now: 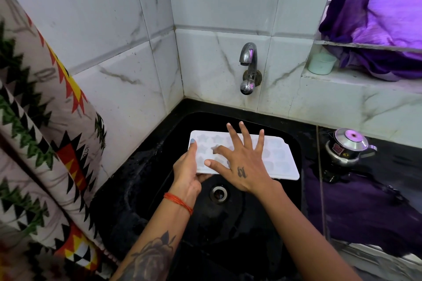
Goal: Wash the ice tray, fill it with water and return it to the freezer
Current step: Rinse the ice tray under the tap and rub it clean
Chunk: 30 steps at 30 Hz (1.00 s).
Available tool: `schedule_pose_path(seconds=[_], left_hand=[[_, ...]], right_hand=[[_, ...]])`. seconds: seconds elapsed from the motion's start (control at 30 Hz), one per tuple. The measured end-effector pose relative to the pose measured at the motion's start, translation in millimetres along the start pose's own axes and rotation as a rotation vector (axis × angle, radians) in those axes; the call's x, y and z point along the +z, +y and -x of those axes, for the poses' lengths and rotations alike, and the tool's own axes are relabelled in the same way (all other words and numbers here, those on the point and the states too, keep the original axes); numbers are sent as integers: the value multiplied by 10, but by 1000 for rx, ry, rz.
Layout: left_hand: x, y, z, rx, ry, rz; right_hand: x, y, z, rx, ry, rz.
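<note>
Ice tray [280, 157] sits over the black sink [251, 223] below the closed tap [247, 68]; my left hand [186, 173] pinches its near corner to steady it, while my right hand [244, 164] lies on top, fingers spread flat, probably scrubbing the moulds

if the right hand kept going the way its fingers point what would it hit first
Probably the tiled wall behind the sink, near the tap. The right hand lies spread over the ice tray, fingers pointing up-frame; depth is unclear.
</note>
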<state>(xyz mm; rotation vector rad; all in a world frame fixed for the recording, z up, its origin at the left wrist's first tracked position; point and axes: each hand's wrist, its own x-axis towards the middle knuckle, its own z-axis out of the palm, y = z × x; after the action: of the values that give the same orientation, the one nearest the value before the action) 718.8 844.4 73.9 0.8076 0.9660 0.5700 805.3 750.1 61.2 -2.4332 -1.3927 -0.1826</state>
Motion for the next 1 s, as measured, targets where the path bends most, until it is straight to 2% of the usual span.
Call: schedule_pose_path(seconds=[0.17,0.43,0.73,1.0], left_hand=[[-9,-3,2,-3,-10,-5],[0,-6,-10,-2,-22,-8],[-7,-4,-7,-7,-21,-13],[-8,-22,1,-9,-30,-7]], right_hand=[[-10,17,7,-10,5,-10],[46,32,18,-19,92,120],[-29,39,14,18,-63,-28],[-4,53,27,-41,41,51]])
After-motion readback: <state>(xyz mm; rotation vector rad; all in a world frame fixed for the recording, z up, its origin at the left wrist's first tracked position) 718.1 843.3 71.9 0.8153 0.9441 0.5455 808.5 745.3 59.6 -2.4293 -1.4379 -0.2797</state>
